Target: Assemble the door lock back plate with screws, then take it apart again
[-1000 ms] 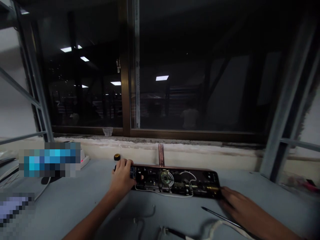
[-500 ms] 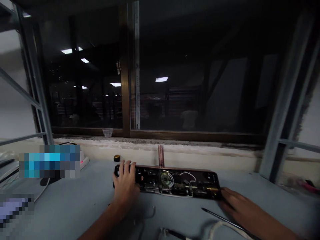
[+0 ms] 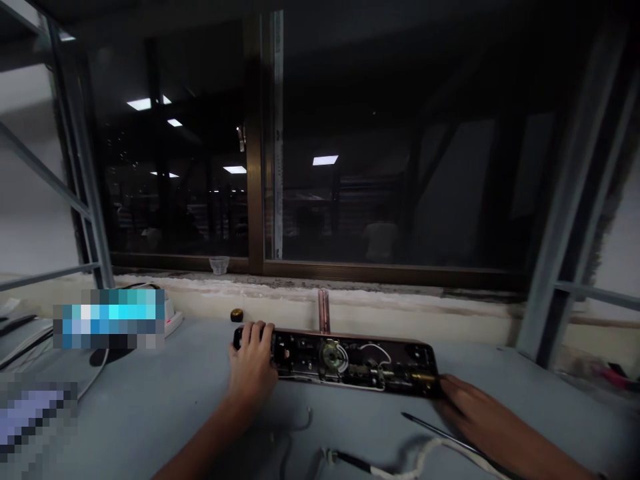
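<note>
Left hand (image 3: 253, 365) clasps the case (image 3: 353, 364) at nine o'clock, right hand (image 3: 473, 402) touches three, grip unclear: likely positioning, next needing even support.

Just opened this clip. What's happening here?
A person has the left hand over one end of a long dark case and the right hand at the other end. The case is open, with a round part showing inside. A thin pointed tool lies on the table near the right hand.
</note>
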The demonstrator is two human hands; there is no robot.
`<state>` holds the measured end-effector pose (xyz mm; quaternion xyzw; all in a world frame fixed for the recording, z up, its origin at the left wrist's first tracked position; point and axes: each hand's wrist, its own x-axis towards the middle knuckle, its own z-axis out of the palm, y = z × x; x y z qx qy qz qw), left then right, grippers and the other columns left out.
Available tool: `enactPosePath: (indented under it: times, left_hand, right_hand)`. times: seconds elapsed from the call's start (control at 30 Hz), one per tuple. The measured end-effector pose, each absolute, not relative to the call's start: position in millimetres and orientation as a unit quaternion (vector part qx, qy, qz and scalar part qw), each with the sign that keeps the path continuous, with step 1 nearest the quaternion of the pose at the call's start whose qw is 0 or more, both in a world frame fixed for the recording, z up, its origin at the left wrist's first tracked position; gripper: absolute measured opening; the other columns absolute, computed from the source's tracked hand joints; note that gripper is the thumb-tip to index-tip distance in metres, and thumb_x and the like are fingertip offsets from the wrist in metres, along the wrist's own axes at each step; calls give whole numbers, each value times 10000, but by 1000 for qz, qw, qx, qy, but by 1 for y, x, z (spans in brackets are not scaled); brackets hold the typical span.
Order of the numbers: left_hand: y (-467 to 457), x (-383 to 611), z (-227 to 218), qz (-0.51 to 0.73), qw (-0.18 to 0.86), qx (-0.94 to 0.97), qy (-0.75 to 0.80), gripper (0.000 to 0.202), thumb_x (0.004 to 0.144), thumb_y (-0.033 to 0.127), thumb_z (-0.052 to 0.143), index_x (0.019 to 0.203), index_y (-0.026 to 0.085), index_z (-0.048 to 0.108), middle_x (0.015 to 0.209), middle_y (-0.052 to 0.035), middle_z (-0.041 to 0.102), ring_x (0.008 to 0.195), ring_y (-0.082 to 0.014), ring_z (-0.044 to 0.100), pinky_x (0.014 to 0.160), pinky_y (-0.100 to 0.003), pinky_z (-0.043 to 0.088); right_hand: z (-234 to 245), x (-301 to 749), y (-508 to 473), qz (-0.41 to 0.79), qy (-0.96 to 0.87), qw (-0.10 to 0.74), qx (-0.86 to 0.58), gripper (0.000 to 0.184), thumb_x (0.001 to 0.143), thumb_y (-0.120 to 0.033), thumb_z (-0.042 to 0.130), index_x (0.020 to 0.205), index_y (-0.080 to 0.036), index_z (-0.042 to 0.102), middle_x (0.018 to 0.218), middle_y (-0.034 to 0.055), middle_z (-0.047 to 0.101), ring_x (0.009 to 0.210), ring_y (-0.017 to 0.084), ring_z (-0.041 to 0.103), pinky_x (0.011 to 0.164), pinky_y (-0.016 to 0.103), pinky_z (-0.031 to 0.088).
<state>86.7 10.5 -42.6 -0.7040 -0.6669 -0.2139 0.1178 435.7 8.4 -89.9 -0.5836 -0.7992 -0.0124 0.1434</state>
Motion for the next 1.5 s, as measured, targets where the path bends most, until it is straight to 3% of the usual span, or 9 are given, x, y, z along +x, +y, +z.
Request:
enactPosePath:
  times: [0.13,0.23,0.4,0.5,0.7,0.83,1.13,1.27,1.5]
  left_hand:
    - [9,75,-29,-215,31,-733,-645,609,617,129,498,1216,180,407,1281,-85,423,1217,-266,289,908,-460,346]
    - [4,53,-10,-227,-43,-767,-599,597,658,155,523,1239,159,390,1256,-77,465,1159,-202,394,937,-310,341]
    - [-22,25,10,-223,-90,-816,-525,217,734,155,481,909,182,606,838,-7,629,770,-137,564,714,-229,420]
    - [-37,35,2,-148,-156,-867,-450,194,707,115,499,801,202,645,750,22,625,676,-101,550,629,-183,403]
    - [-37,86,-29,-149,-142,-832,-515,206,758,175,459,792,195,661,818,-18,660,772,-148,583,729,-260,426]
    - [-31,111,-38,-99,-106,-786,-601,196,676,250,564,832,175,656,934,-65,650,895,-237,570,803,-363,434]
    - [-25,123,-23,-60,-2,-798,-600,234,746,134,400,785,179,627,827,-62,680,766,-221,634,678,-329,479]
    - [-9,129,-16,-52,57,-820,-567,262,840,163,311,933,146,555,880,-88,657,806,-233,624,715,-364,477]
    - [14,135,-39,3,91,-863,-497,243,807,52,347,910,104,561,961,-127,593,863,-233,595,783,-379,467]
  right_hand:
    - [-93,440,11,-11,-801,161,-577,364,775,-318,287,875,-137,586,929,139,623,876,253,590,810,369,458]
    - [-97,445,14,-20,-799,169,-577,391,768,-351,312,920,-122,589,985,149,614,914,270,582,833,373,452]
    - [-103,453,17,-18,-805,182,-564,362,790,-370,327,910,-152,590,983,125,619,914,261,585,833,359,457]
    - [-106,456,20,-11,-807,188,-559,335,798,-389,348,887,-168,585,983,116,617,919,254,581,841,364,453]
    - [-108,454,20,-14,-794,193,-577,338,791,-405,335,874,-174,568,966,124,613,915,255,575,837,373,445]
    - [-105,450,18,-4,-797,181,-577,331,803,-392,311,845,-177,559,912,119,612,872,250,577,801,378,451]
    - [-95,444,13,-2,-805,161,-571,309,811,-312,294,865,-159,557,910,127,602,869,240,573,789,356,437]
    - [-91,440,10,-11,-806,139,-576,320,811,-272,270,892,-133,547,917,144,588,881,252,567,789,380,432]
    - [-91,440,10,-14,-806,141,-575,320,809,-245,288,903,-116,565,935,156,587,880,268,568,795,403,435]
